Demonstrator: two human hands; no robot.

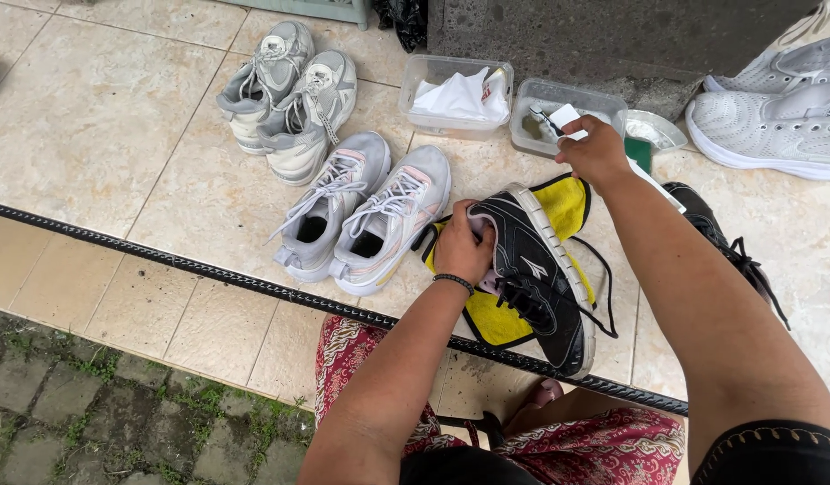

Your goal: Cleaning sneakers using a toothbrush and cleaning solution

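My left hand grips the heel of a black sneaker with white sole edges, held on its side over a yellow cloth on the tiled floor. My right hand reaches out to a clear plastic tub and holds a small white brush handle at its rim. The brush head is hidden inside the tub. A second black sneaker lies partly behind my right forearm.
Two pairs of grey-white sneakers lie to the left. Another clear tub with white cloth, a small metal dish and white sneakers lie along the dark wall. A black ribbed strip crosses the floor.
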